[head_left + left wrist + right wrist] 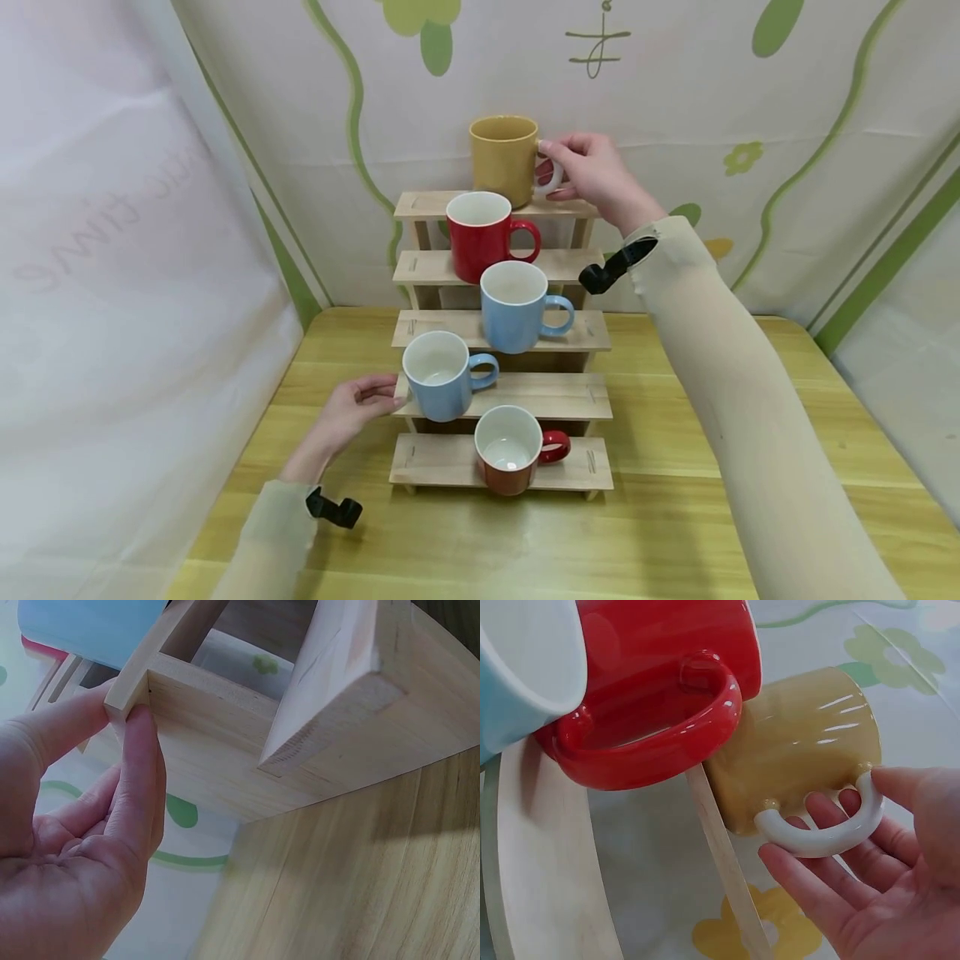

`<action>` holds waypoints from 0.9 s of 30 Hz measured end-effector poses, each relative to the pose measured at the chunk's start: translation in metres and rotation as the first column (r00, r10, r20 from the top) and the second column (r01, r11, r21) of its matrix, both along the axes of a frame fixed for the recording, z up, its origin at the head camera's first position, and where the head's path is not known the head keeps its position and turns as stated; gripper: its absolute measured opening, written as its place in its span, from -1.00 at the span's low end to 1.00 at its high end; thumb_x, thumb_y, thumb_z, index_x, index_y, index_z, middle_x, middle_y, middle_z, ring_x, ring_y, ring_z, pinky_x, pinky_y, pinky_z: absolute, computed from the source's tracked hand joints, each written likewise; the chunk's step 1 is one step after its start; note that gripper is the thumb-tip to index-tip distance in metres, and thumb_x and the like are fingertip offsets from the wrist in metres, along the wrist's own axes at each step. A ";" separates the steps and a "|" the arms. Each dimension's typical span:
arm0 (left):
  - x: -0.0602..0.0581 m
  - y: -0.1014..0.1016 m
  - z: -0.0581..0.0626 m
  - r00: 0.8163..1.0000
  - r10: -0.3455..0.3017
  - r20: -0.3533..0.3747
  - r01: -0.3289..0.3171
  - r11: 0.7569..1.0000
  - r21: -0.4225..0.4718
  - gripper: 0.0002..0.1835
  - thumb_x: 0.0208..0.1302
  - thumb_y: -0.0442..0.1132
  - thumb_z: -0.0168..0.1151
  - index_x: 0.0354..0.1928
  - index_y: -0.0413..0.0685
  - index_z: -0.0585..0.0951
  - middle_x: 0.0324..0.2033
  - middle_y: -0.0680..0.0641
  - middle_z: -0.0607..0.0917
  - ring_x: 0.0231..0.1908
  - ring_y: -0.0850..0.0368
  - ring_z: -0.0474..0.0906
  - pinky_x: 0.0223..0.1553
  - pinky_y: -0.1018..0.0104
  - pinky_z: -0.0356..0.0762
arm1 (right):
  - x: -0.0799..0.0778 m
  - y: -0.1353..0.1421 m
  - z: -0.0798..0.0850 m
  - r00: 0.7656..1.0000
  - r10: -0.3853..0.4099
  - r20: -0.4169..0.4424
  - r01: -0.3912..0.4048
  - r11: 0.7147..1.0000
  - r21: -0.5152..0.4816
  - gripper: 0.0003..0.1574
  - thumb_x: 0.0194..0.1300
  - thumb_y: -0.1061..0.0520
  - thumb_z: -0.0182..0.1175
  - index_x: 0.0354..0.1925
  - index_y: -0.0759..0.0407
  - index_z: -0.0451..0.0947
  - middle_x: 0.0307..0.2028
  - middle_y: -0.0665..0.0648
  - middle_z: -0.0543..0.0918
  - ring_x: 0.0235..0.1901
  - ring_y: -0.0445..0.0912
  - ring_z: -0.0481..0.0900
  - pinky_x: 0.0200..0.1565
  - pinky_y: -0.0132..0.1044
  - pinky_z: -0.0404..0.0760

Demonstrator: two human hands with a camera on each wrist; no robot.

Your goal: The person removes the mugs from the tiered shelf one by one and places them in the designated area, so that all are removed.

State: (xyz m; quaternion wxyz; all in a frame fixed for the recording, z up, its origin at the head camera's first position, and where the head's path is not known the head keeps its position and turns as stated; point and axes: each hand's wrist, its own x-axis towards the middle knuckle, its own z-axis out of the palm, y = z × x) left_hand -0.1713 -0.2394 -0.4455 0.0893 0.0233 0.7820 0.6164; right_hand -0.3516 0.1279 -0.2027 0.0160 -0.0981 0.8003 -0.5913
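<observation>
A wooden tiered display stand (555,396) holds a mug on each step. On its top step is a mustard-yellow mug (504,162) with a white handle (817,838). My right hand (592,171) holds that handle, thumb at its upper end and fingers around it. Low on the left side, my left hand (352,412) pinches the end of the second step from the bottom (139,682) between thumb and fingers. Right beside those fingers stands a light blue mug (442,387) with its handle to the right.
A red mug (476,246) sits one step below the yellow one, and another light blue mug (513,312) on the middle step. The bottom step bears a reddish-brown mug (506,477) with a red handle. Behind the wooden table (697,433) hangs a patterned cloth (675,75).
</observation>
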 end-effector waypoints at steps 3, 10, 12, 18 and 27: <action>-0.001 0.000 0.000 1.000 0.002 -0.002 -0.002 1.000 -0.005 -0.43 0.31 -0.27 0.44 0.27 -0.40 0.50 0.05 -0.27 0.64 0.03 -0.06 0.63 0.01 0.35 0.63 | -0.001 0.001 0.000 1.000 -0.001 0.009 0.001 1.000 -0.008 -0.47 0.48 -0.17 0.19 0.12 0.21 0.62 0.05 0.23 0.63 -0.03 0.03 0.61 0.05 -0.14 0.68; -0.002 0.003 -0.002 1.000 -0.012 -0.012 0.012 1.000 -0.009 -0.45 0.31 -0.29 0.43 0.26 -0.41 0.51 0.03 -0.28 0.65 -0.03 0.01 0.66 -0.02 0.34 0.65 | -0.001 0.009 0.001 0.999 -0.007 0.043 0.010 0.998 -0.057 -0.46 0.41 -0.13 0.29 0.09 0.26 0.66 -0.05 0.22 0.69 -0.06 0.05 0.64 -0.04 -0.18 0.71; -0.003 0.003 -0.001 1.000 -0.016 -0.016 0.016 1.000 -0.002 -0.45 0.31 -0.30 0.43 0.26 -0.42 0.51 0.04 -0.30 0.65 -0.04 0.01 0.66 -0.03 0.33 0.65 | -0.001 0.011 0.002 0.999 0.009 0.047 -0.005 0.997 -0.078 -0.47 0.40 -0.11 0.31 0.06 0.31 0.65 -0.09 0.23 0.70 -0.09 0.06 0.66 -0.08 -0.19 0.72; -0.002 0.004 -0.001 0.999 -0.024 -0.025 0.025 1.000 0.003 -0.44 0.32 -0.30 0.42 0.27 -0.45 0.49 0.07 -0.37 0.62 -0.02 0.00 0.66 -0.03 0.34 0.65 | -0.001 0.017 0.004 0.995 0.070 0.067 -0.062 0.991 -0.115 -0.50 0.40 -0.04 0.34 0.01 0.40 0.63 -0.17 0.26 0.72 -0.17 0.05 0.70 -0.11 -0.19 0.73; -0.002 0.005 -0.002 1.000 -0.025 -0.017 0.025 1.000 0.000 -0.43 0.33 -0.29 0.41 0.28 -0.43 0.49 0.05 -0.30 0.64 -0.01 -0.03 0.66 -0.02 0.31 0.66 | 0.004 0.021 0.004 0.996 0.082 0.044 -0.076 0.990 -0.120 -0.49 0.39 0.03 0.35 0.02 0.47 0.56 -0.17 0.26 0.75 -0.13 0.06 0.72 -0.12 -0.19 0.74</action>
